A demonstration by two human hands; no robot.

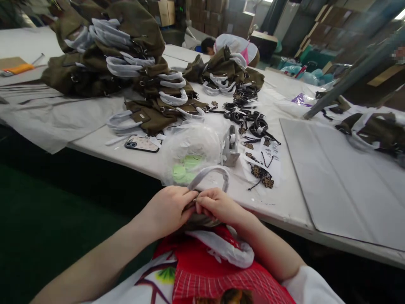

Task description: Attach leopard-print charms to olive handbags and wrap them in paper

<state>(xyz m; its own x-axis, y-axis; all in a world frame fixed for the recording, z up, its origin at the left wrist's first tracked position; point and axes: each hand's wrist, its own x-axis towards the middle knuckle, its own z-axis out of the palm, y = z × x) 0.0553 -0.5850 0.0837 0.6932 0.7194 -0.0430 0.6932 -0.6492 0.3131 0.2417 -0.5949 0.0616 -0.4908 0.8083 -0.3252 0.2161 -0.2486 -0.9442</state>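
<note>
Both hands meet over my lap at the table's front edge. My left hand is closed on the upper edge of an olive bag, mostly hidden under the hands. Pinched fingers of my right hand touch the left fingertips at a small piece of metal hardware on the bag. One wrapped handle arches up behind the hands onto the table. A second wrapped handle hangs over the red apron.
Olive bags are piled at the back left. A phone, a plastic bag with green pieces, black straps and leopard-print charms lie on the table. A person leans over the far side.
</note>
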